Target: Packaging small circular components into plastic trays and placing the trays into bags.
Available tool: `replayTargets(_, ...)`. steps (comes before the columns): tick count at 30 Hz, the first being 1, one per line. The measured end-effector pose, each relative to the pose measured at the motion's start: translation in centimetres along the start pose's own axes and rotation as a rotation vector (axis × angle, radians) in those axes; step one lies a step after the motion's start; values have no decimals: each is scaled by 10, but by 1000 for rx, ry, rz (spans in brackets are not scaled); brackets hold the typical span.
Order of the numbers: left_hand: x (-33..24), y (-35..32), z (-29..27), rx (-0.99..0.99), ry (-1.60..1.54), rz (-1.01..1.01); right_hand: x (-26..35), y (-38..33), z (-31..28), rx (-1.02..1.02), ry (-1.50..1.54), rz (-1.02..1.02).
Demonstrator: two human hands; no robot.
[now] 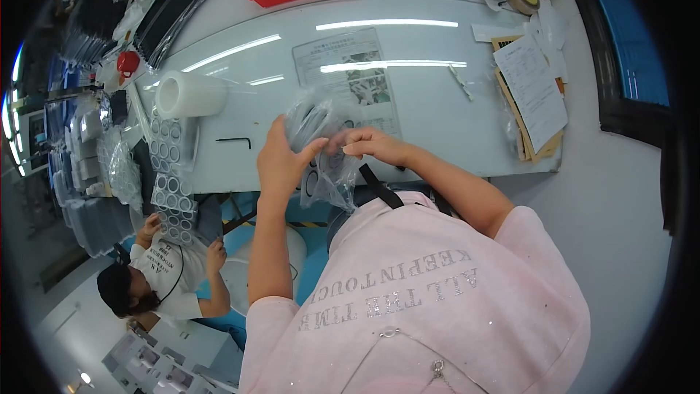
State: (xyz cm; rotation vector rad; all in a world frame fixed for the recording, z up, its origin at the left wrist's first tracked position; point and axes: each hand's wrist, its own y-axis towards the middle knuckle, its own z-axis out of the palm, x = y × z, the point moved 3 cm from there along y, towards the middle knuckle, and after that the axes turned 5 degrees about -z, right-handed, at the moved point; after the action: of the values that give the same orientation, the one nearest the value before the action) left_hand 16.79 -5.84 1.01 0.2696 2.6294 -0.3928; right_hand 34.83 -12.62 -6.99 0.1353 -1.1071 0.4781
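left hand (279, 159) and right hand (379, 145) pinched a clear bag (312, 118) by the near counter edge (514, 169), with open room rightward.

1. In front of you: long pale worktable (437, 120), glossy top, near edge roughly straight, far edge bowed by lens.
2. Overhead lt. not in view directly; you get its refl. as bright white strips (386, 25) on tabletop.
3. Your R: dark frame (611, 95) w/ blue panel (643, 76); pale grey surface (620, 175) next to it, wall or flr unclear.
4. Below table: blue flr (316, 242), blk/yel. striped tape (316, 224).
5. Lower L: white furn. (197, 343), small bright lt. (85, 378) near rim.
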Motion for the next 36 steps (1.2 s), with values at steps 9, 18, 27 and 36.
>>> replayTargets(9,-13,-10,5,-38,24,61,61,19,2,-249,-636,-89)
replayTargets(18,12,14,0,-12,-51,10,-22,-2,-34,-342,-101,3)
replayTargets(27,7,52,-4,204,-56,-35,-47,-7,-34,-351,-241,116)
replayTargets(36,-1,35,5,29,117,28,1,39,-20,-329,-83,197)
